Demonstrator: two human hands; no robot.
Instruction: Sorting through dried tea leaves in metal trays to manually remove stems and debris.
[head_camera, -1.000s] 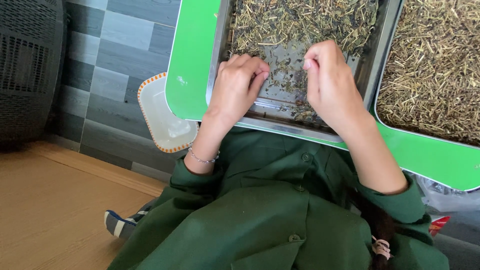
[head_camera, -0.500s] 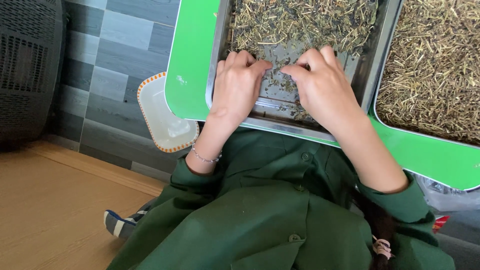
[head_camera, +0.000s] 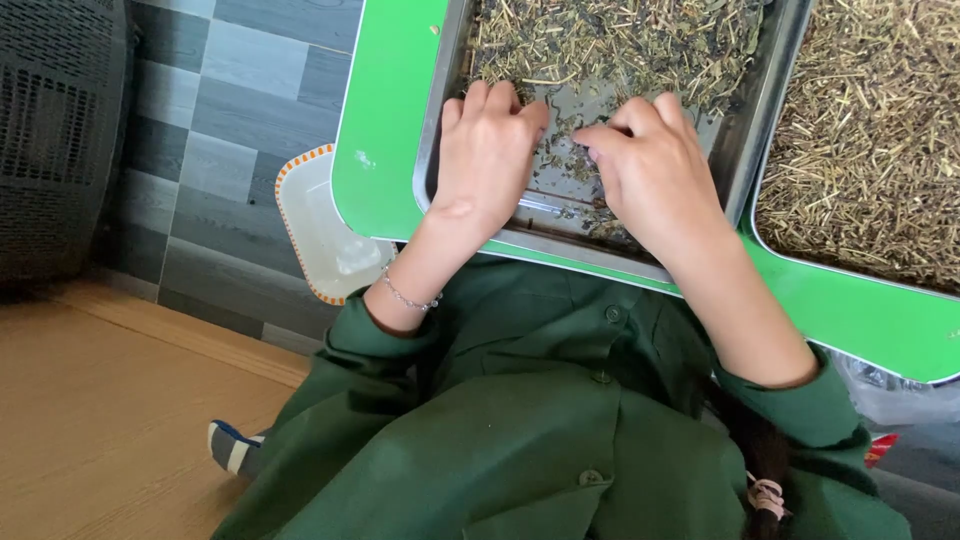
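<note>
A shallow metal tray (head_camera: 436, 110) lies on a green table (head_camera: 385, 130) and holds a heap of dried green leaves and stems (head_camera: 620, 40) at its far side. My left hand (head_camera: 485, 160) rests palm down in the tray's near part, fingers side by side, tips touching the leaf litter. A thin bracelet sits on that wrist. My right hand (head_camera: 650, 170) is beside it, thumb and forefinger pinched together on small leaf bits (head_camera: 565, 160) on the bare tray bottom. Both hands almost touch.
A second tray of pale dry stems (head_camera: 860, 130) stands to the right on the same table. A white dish with an orange rim (head_camera: 320, 240) sits partly under the table's left corner. A dark mesh basket (head_camera: 50, 130) stands at the far left on the wooden floor (head_camera: 100, 420).
My right hand has come down from a raised pinch onto the tray bottom. My left hand has slid a little forward and flattened.
</note>
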